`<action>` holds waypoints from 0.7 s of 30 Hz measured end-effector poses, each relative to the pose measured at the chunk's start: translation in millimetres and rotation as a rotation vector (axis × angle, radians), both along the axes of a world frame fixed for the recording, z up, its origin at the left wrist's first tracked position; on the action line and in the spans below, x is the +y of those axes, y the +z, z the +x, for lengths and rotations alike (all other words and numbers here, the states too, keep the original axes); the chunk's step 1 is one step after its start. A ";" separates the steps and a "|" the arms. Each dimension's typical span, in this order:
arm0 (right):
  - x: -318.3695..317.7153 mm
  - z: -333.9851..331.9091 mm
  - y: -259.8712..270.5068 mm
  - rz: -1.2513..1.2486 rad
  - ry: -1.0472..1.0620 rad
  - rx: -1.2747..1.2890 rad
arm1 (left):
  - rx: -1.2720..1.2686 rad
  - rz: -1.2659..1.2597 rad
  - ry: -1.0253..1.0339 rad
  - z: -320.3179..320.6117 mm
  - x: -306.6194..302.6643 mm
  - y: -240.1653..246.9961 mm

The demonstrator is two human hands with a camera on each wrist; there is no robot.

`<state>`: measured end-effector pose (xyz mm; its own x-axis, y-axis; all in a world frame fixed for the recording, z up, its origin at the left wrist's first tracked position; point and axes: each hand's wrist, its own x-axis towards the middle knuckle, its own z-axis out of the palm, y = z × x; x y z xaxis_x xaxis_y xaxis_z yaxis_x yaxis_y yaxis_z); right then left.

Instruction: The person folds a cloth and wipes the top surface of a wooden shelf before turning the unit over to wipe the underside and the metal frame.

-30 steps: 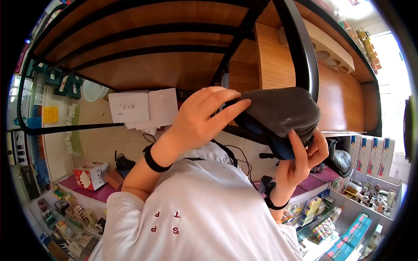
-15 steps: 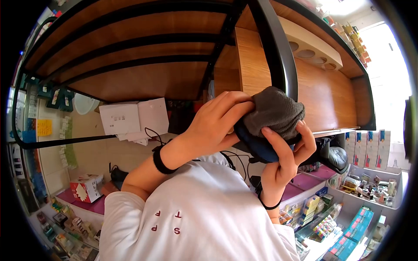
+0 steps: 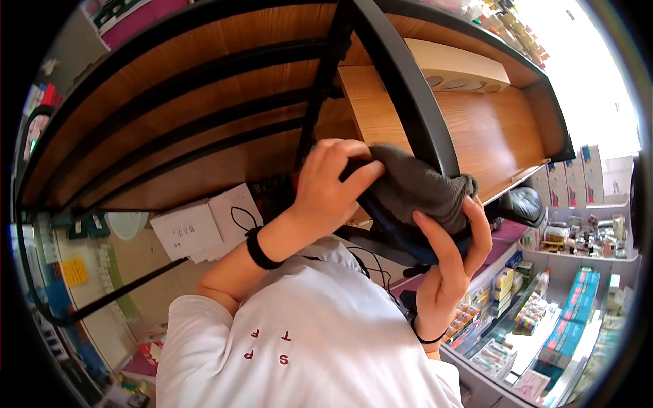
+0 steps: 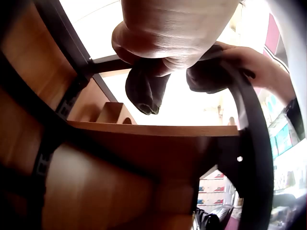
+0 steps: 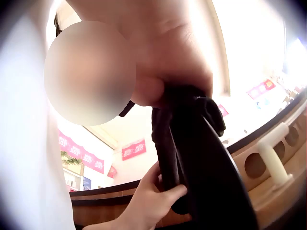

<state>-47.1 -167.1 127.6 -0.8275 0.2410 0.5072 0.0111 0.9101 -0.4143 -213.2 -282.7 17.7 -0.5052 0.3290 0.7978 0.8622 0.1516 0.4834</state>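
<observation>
A fuzzy dark grey cloth [image 3: 418,187] with a dark blue underside lies against the black metal bar [image 3: 408,102] of a rack. My left hand [image 3: 333,180] holds its left end, the fingers bent over the fabric. At the cloth's right end my right hand [image 3: 452,255] pinches it, two fingers on the grey face and the thumb hidden beneath. The left wrist view shows a dark fold of the cloth [image 4: 146,91] hanging below my left hand. In the right wrist view the cloth [image 5: 165,143] hangs alongside the bar [image 5: 206,177].
Wooden shelf boards [image 3: 183,102] with black rails stretch to the left. On the wooden top stands a long box with round holes [image 3: 459,68]. White papers [image 3: 187,231] lie below the rack. A glass counter with boxed goods [image 3: 537,313] stands at the right.
The head view has turned, tilting the rack. The cloth was bunched together half a second ago and is now drawn out longer between both hands, which keep hold of it.
</observation>
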 end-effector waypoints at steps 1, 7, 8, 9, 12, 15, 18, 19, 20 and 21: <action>-5.1 -4.4 4.7 0.001 -0.018 0.002 | 0.131 0.003 0.039 -13.1 -6.7 -1.4; -29.6 -47.5 30.8 0.110 -0.125 -0.013 | 0.388 -0.071 0.060 -72.6 -19.2 5.3; -29.3 -54.5 30.5 0.168 -0.149 0.009 | 0.375 -0.063 0.039 -79.9 -17.0 6.0; -30.1 -60.3 32.5 0.157 -0.200 0.018 | 0.360 -0.055 0.015 -86.4 -13.4 5.0; -34.3 -78.6 35.5 0.259 -0.189 0.015 | 0.322 -0.046 -0.035 -104.4 0.3 -0.7; -39.1 -98.8 23.5 0.387 -0.242 0.069 | 0.289 0.035 0.038 -119.1 14.4 -4.8; -43.2 -129.5 8.7 0.383 -0.280 0.270 | 0.243 0.032 0.047 -126.4 14.4 -12.5; -41.7 -128.0 12.6 0.378 -0.212 0.217 | 0.257 0.027 0.040 -131.0 15.4 -19.2; -43.2 -133.6 9.3 0.405 -0.248 0.231 | 0.381 0.042 0.037 -143.2 13.0 -28.5; -45.3 -142.1 4.7 0.434 -0.279 0.244 | 0.388 0.041 0.005 -140.7 14.1 -27.9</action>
